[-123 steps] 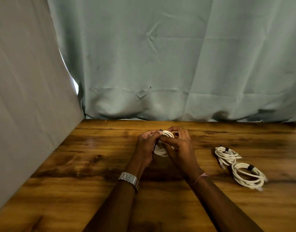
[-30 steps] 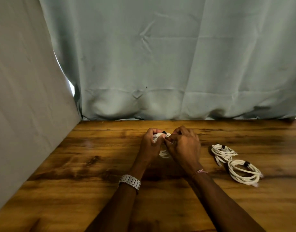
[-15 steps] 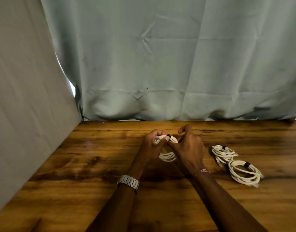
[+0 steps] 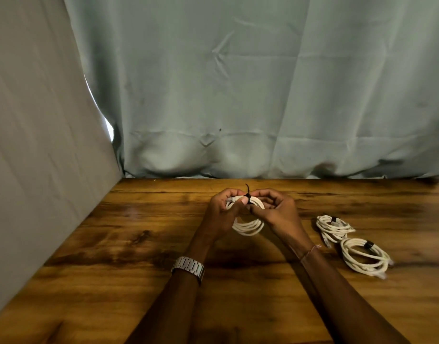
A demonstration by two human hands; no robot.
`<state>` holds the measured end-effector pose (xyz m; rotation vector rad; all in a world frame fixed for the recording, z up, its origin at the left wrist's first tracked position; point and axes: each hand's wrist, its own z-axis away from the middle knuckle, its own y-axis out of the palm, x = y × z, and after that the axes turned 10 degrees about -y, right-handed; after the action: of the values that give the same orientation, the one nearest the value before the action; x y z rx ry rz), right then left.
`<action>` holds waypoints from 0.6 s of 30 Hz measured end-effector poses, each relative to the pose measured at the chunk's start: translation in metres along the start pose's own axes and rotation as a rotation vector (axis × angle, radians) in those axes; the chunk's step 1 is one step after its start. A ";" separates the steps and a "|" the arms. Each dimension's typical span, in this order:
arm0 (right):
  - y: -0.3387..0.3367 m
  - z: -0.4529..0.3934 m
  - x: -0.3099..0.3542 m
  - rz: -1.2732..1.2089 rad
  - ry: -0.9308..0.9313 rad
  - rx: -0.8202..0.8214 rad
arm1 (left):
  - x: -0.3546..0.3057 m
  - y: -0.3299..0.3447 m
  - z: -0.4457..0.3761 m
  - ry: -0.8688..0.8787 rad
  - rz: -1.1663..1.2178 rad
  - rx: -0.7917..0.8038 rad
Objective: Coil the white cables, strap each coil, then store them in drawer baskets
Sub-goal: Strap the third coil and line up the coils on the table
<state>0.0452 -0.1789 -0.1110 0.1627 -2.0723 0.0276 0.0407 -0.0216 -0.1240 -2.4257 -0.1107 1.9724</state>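
At frame centre we hold the white cable coil (image 4: pixel 248 225) upright off the table, left hand (image 4: pixel 222 211) gripping its top, right hand (image 4: pixel 275 211) pinching the black strap (image 4: pixel 247 192) that stands straight up between both thumbs

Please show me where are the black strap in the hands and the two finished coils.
black strap (image 4: pixel 247 192), head view, loose end.
far coil (image 4: pixel 333 225), head view, white loops.
near coil (image 4: pixel 364 259), head view, white loops.
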 end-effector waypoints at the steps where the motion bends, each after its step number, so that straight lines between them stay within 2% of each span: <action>1: 0.000 0.001 0.001 -0.059 0.022 -0.004 | 0.000 -0.001 0.000 0.000 0.023 0.014; 5: 0.003 0.001 0.000 -0.382 0.175 -0.114 | -0.006 -0.003 0.002 -0.045 0.132 0.092; 10: 0.004 -0.003 0.003 -0.460 0.274 -0.100 | -0.005 -0.008 0.002 -0.057 0.156 0.119; 13: 0.001 -0.004 0.004 -0.388 0.253 -0.066 | -0.002 -0.010 0.003 -0.073 0.147 0.144; 18: -0.007 -0.007 0.005 0.042 -0.002 0.064 | 0.002 -0.011 0.000 -0.072 0.150 0.175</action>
<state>0.0493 -0.1858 -0.1034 0.1585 -2.0781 0.1200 0.0402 -0.0109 -0.1252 -2.3156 0.2398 2.0316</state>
